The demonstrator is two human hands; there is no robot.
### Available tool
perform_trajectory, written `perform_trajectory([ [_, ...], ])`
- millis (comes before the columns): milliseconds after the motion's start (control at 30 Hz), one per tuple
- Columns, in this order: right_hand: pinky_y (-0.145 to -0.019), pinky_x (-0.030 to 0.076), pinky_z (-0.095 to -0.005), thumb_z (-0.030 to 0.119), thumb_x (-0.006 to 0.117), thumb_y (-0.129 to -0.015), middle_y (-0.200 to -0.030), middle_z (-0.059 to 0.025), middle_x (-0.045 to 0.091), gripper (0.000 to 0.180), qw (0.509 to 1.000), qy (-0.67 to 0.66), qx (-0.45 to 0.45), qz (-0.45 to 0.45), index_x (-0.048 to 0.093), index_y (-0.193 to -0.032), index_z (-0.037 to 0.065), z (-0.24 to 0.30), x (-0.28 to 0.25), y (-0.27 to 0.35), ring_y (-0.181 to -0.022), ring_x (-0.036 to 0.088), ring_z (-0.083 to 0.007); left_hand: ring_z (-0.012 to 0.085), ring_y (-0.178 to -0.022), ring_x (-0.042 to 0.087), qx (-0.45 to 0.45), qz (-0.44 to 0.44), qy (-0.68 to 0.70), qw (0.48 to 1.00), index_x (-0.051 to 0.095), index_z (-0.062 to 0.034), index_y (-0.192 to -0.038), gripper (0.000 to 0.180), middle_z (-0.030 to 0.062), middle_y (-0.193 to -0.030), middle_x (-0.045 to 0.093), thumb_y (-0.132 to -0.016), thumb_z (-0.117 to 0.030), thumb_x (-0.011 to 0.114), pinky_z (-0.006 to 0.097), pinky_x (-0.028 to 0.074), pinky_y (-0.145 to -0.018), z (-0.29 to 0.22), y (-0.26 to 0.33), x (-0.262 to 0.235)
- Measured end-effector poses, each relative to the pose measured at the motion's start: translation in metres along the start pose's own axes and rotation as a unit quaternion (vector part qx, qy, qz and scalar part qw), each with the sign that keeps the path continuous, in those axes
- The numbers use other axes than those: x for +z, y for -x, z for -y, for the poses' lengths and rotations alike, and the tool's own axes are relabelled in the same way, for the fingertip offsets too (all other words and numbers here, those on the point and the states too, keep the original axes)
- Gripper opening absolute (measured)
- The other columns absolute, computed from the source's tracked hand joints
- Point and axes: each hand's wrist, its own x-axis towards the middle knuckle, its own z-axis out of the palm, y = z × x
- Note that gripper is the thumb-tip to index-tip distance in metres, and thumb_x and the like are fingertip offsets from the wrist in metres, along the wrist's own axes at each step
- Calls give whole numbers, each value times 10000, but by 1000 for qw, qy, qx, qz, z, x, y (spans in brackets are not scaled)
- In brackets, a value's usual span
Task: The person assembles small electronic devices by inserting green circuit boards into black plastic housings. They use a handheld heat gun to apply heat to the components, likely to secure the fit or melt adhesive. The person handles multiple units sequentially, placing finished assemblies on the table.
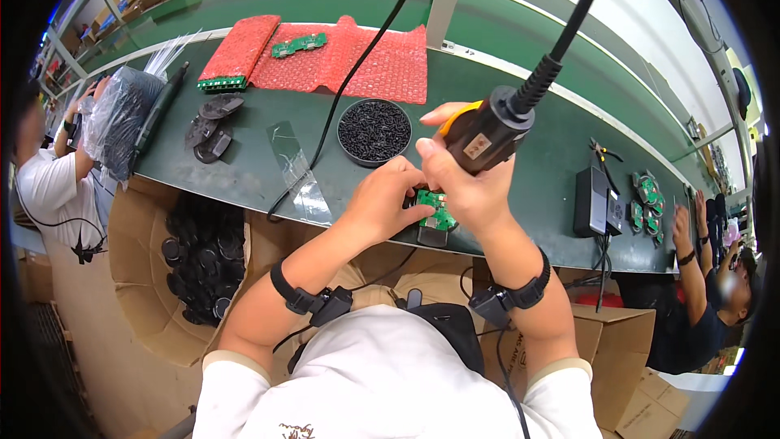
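A green circuit board (439,213) sits in a black housing (431,236) at the near edge of the bench. My left hand (388,202) holds it from the left, thumb and fingers closed at the board's edge. An electric screwdriver (486,136), dark with a yellow-orange part and a thick cable on top, is gripped in my right hand (475,191). It is upright above the board; my hand hides its tip, so contact cannot be made out. Just beyond my left hand stands a round dish (340,140) full of small black screws (375,128).
Red bubble wrap (390,57) with boards (299,45), black curved parts (213,126) and clear plastic (296,171) lie on the bench. Rightward are a black box (592,203), pliers (603,151) and boards (646,199). A carton (134,276) holds black parts. People work at both sides.
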Motion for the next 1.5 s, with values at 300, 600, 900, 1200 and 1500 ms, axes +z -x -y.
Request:
perform_trajectory([
  [300, -752, 518, -298, 36, 781, -880, -953, -78, 693, 537, 997, 45, 40, -44, 572, -1374, -6, -1, -65, -36, -848, 670, -147, 296, -1007, 622, 16, 62, -73, 995, 757, -86, -1119, 443, 104, -1074, 597, -734, -234, 919, 410, 526, -878, -21, -2, -10],
  [600, -1108, 505, -464, 177, 911, -721, -1386, -136, 660, 694, 868, 451, 21, 208, 661, -1363, 102, -7, -72, 86, -1322, 603, -360, 341, -1193, 579, 37, 96, -30, 994, 696, -79, -1313, 689, 148, -1253, 597, -683, -200, 948, 434, 482, -1032, -18, 7, -20],
  [900, -831, 627, -328, 53, 797, -897, -1171, -164, 738, 283, 973, 222, 64, 12, 749, -1171, -1, -4, -66, 93, -956, 757, -239, 287, -1096, 685, 80, 2, 60, 995, 761, -52, -1185, 441, 129, -1180, 750, -762, -77, 884, 409, 534, -972, -51, 12, -41],
  [1200, -819, 644, -328, -59, 797, -859, -1081, -155, 729, 278, 984, 176, 34, -18, 741, -1129, -32, 15, -56, 87, -945, 741, -222, 236, -888, 674, 109, -79, 69, 988, 801, -88, -1103, 333, 70, -1006, 770, -777, -65, 864, 348, 526, -803, -78, 15, -41],
  [1500, -797, 637, -325, -58, 807, -835, -1049, -154, 745, 274, 982, 184, 30, -24, 752, -1098, -7, 18, -53, 88, -930, 744, -239, 247, -870, 665, 107, -92, 79, 987, 810, -101, -1096, 339, 66, -963, 762, -764, -62, 863, 357, 529, -797, -79, 19, -38],
])
